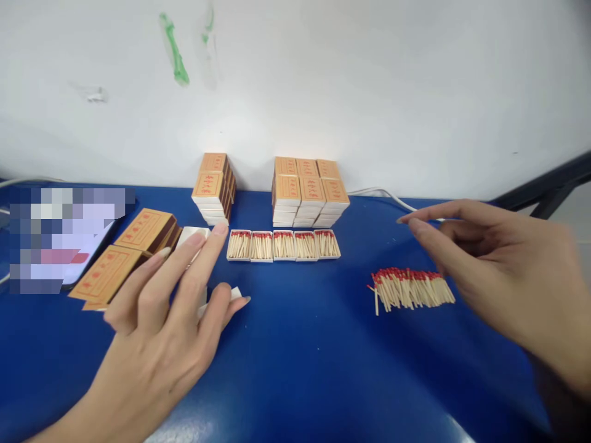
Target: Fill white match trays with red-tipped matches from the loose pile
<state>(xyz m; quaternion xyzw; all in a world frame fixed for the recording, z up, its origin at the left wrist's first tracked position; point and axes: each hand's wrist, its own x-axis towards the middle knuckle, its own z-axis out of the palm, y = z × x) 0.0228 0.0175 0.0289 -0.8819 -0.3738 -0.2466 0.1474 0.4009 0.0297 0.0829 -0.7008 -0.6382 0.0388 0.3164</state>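
My left hand (173,314) is over white matchbox trays at the left. Its bent index finger and thumb close around a white matchbox tray (236,293), mostly hidden by the hand; the other fingers stretch forward over another white tray (191,234). To the right, my right hand (498,271) hovers above a loose pile of red-tipped matches (410,288). Its thumb and index fingertips come together, with nothing visible between them. Between the hands, several matchbox trays (283,246) filled with matches, red heads facing away from me, stand side by side in a row.
Stacked matchboxes (311,191) stand behind the row, with a smaller stack (212,186) to their left. Flat orange matchbox sleeves (111,271) lie beside my left hand, next to a partly blurred phone (92,252). A white cable (388,194) runs along the wall.
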